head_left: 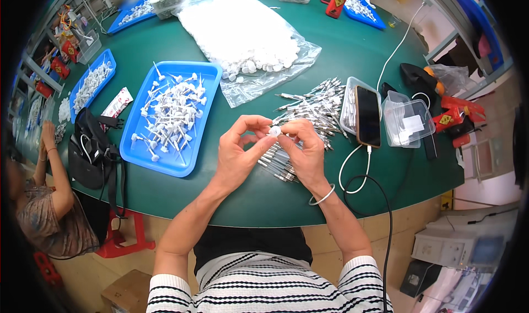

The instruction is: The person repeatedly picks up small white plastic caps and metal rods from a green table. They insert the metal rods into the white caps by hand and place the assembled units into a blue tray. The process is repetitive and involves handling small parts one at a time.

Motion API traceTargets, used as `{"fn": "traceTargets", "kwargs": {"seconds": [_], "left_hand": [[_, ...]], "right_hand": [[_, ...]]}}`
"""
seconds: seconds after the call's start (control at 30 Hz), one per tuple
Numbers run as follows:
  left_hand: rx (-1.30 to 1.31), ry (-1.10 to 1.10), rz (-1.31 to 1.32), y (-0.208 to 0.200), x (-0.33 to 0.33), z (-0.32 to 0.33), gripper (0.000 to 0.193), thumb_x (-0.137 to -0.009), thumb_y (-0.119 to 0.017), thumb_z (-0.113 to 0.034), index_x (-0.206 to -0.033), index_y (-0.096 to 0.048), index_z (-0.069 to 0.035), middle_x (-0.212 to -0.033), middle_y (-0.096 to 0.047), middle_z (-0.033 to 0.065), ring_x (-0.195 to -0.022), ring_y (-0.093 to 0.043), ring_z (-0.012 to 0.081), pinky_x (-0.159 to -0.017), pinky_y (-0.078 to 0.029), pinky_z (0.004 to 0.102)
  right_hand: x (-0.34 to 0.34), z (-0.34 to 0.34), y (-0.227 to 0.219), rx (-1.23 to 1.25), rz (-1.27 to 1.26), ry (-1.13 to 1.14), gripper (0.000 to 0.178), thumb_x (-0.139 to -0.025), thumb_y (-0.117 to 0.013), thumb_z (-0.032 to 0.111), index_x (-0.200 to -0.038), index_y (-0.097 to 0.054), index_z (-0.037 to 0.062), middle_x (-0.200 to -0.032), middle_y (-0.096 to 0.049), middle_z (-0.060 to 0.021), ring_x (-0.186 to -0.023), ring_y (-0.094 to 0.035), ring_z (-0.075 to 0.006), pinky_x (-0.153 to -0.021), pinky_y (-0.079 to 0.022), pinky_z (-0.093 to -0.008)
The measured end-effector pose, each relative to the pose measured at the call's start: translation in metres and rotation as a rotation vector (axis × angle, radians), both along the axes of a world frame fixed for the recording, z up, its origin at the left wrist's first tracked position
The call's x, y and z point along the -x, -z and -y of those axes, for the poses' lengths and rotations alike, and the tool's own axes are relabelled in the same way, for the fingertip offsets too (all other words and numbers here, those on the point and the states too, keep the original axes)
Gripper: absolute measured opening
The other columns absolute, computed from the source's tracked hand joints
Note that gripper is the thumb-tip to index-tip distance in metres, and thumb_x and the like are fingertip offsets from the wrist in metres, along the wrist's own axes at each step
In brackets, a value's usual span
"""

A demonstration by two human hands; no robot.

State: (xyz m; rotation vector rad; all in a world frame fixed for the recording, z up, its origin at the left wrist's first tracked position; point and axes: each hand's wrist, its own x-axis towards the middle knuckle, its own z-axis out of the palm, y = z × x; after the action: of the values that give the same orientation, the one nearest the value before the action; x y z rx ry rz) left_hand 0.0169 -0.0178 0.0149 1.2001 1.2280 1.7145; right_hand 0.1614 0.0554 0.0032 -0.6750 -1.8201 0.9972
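Between the fingertips of both hands is a small white plastic cap, held over the table's near middle. My left hand pinches it from the left with thumb and forefinger. From the other side, my right hand closes its fingers on it too; whether a metal rod is also in that grip I cannot tell. Under and behind my right hand spreads a pile of thin metal rods. To the left, a blue tray holds many white caps fitted on thin stems. A clear bag of loose white caps lies beyond my hands.
A phone leans on a clear box of parts at right, with a white cable attached. Clear containers stand beyond it. At left are a black bag, another blue tray and a seated person.
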Motion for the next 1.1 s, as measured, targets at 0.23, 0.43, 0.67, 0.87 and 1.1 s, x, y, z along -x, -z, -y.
{"fn": "traceTargets", "kwargs": {"seconds": [0.23,0.43,0.67,0.87,1.1], "left_hand": [[0.002,0.001,0.009,0.007,0.002,0.000,0.016,-0.089,-0.065,-0.006,-0.102,-0.061,0.003,-0.095,-0.062,0.0043,-0.085,-0.059,0.0083,-0.073,-0.051,0.0237],[0.078,0.018,0.065,0.007,0.005,-0.002,0.013,-0.093,-0.061,-0.010,-0.092,-0.058,0.003,-0.086,-0.059,0.0031,-0.073,-0.055,0.0063,-0.063,-0.046,0.0200],[0.076,-0.056,0.020,0.008,0.000,0.001,0.016,-0.094,-0.060,-0.012,-0.090,-0.058,0.003,-0.082,-0.058,0.0026,-0.071,-0.054,0.0058,-0.059,-0.049,0.0213],[0.077,-0.054,-0.117,0.008,0.001,0.000,0.015,-0.095,-0.058,-0.013,-0.092,-0.058,0.002,-0.084,-0.058,0.0035,-0.072,-0.056,0.0076,-0.062,-0.050,0.0219],[-0.004,-0.143,-0.379,0.002,0.003,0.003,0.014,-0.094,-0.058,-0.011,-0.090,-0.059,0.003,-0.083,-0.059,0.0035,-0.072,-0.056,0.0078,-0.062,-0.049,0.0221]], "right_hand": [[0.001,0.003,-0.003,0.038,-0.007,-0.009,0.017,-0.075,-0.074,0.003,-0.090,-0.067,0.0055,-0.088,-0.061,-0.0051,-0.081,-0.055,-0.0190,-0.071,-0.044,-0.0306],[-0.003,0.002,-0.004,-0.098,0.064,0.031,0.018,-0.073,-0.074,0.001,-0.089,-0.066,0.0058,-0.087,-0.061,-0.0071,-0.082,-0.057,-0.0232,-0.073,-0.045,-0.0342],[0.000,0.001,-0.008,-0.157,0.005,0.002,0.020,-0.073,-0.073,0.000,-0.091,-0.066,0.0064,-0.087,-0.062,-0.0065,-0.085,-0.056,-0.0244,-0.075,-0.045,-0.0351],[-0.002,0.001,-0.008,-0.159,-0.002,-0.003,0.019,-0.073,-0.073,-0.001,-0.089,-0.065,0.0066,-0.085,-0.062,-0.0049,-0.082,-0.056,-0.0241,-0.074,-0.044,-0.0344],[-0.001,0.003,-0.009,-0.146,0.044,-0.014,0.020,-0.072,-0.074,-0.001,-0.088,-0.065,0.0047,-0.083,-0.062,-0.0068,-0.081,-0.057,-0.0245,-0.071,-0.046,-0.0346]]}}
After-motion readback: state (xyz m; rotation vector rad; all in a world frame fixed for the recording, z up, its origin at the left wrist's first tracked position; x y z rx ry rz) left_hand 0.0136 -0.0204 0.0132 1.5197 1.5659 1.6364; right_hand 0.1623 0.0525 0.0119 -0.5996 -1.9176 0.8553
